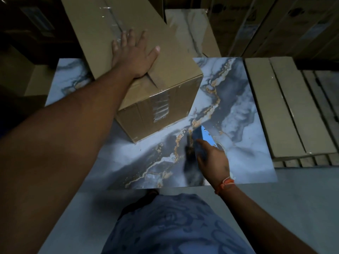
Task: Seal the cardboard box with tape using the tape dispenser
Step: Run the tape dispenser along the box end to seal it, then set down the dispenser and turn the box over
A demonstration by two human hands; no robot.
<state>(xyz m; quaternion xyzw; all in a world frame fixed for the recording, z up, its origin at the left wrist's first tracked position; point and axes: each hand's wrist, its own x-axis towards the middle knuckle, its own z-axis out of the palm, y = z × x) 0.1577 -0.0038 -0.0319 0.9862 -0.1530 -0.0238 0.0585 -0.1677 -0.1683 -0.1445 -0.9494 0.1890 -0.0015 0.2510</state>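
**Box held flat, dispenser in right hand**

Cardboard box [146, 74] lay on marbled bench [238, 99], tape strip on near end. Left hand [134, 54] lay released, fingers spread flat on box top. Right hand [213, 159] gripped blue tape dispenser [202, 139] just beside box.

My right hand [213, 160] covers most of the tape dispenser [202, 138], whose lower part is a dark blur. The cardboard box [139, 70] runs out of frame at the far edge. Markings on the stacked cartons [286, 107] at far right are unreadable.
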